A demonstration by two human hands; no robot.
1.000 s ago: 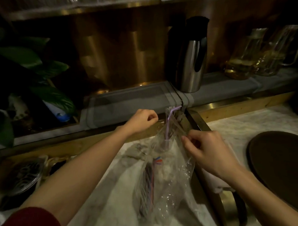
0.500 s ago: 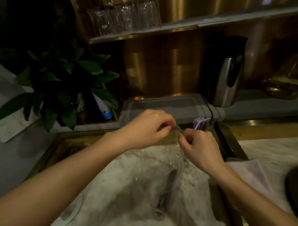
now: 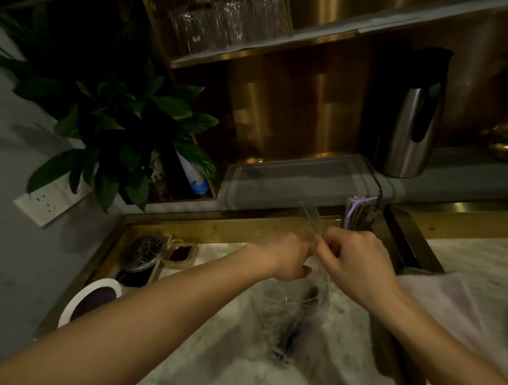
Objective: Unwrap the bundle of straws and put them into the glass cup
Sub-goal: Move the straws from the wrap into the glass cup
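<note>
Our left hand (image 3: 287, 259) and right hand (image 3: 357, 261) both pinch the plastic wrapper (image 3: 312, 221) top, its straws (image 3: 296, 334) hanging toward 6 o'clock, the cup (image 3: 359, 214) at 12.

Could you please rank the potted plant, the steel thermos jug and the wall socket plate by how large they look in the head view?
1. potted plant
2. steel thermos jug
3. wall socket plate

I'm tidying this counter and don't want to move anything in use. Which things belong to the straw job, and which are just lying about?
In use: clear plastic wrapper, straws inside it, cup already holding straws, left hand, right hand.

Lying about: steel jug, potted plant, shelf glasses, cloth.
</note>
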